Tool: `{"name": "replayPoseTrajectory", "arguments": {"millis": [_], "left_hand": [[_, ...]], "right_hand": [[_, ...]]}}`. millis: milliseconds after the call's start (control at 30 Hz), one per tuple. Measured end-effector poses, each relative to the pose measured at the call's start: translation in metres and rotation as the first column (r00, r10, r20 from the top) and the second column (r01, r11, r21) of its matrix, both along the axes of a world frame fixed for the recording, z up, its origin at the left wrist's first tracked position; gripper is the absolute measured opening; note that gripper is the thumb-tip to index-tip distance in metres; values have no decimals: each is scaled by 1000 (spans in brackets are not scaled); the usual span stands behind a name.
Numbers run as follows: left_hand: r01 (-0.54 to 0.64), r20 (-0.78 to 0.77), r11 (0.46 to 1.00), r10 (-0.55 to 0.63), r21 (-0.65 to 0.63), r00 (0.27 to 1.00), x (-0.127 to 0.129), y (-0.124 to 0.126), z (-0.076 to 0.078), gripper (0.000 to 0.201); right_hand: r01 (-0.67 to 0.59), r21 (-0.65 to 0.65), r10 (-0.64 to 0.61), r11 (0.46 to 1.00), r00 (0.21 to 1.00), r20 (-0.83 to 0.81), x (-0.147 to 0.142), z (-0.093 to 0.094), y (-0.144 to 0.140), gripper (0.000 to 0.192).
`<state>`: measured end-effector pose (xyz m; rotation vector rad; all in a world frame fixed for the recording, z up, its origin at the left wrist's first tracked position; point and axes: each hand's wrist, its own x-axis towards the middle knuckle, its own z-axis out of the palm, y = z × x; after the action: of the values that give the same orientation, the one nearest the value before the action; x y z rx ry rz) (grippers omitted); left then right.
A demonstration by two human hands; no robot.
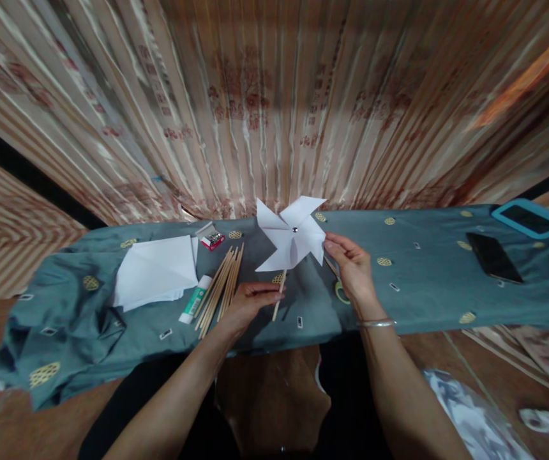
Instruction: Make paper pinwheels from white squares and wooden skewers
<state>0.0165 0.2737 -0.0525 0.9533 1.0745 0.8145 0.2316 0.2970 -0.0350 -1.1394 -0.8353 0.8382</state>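
A white paper pinwheel (298, 239) with a silver pin at its centre is held up over the middle of the cloth-covered table. Its thin wooden stick (277, 306) is pinched between the thumb and fingers of my left hand (250, 303). On the other side, my right hand (353, 265) has its thumb and fingers closed on the edge of the right paper blade. Scissors (341, 292) with a green-yellow handle lie partly hidden behind that hand. Left of my left hand are several loose wooden sticks (219, 287) and a green and white glue stick (195, 299).
White paper sheets (154, 271) are stacked at the left, with a small open red and white box (211, 236) behind the sticks. A black phone (493, 257) and a blue-framed tablet (532, 217) lie far right. A curtain (255, 96) hangs along the table's back edge.
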Motion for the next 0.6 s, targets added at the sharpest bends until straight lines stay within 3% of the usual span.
{"name": "replayPoseTrajectory", "arguments": {"millis": [200,600], "left_hand": [[-37,3,999,37,17,999,-2,2,0,35],[-75,43,995,73,64,996,-2,4,0,34]], "right_hand": [[-65,-66,59,996,994,-93,-4,-1,-3,29],[-230,-125,229,965,973,-18,-27,-2,-17,27]]}}
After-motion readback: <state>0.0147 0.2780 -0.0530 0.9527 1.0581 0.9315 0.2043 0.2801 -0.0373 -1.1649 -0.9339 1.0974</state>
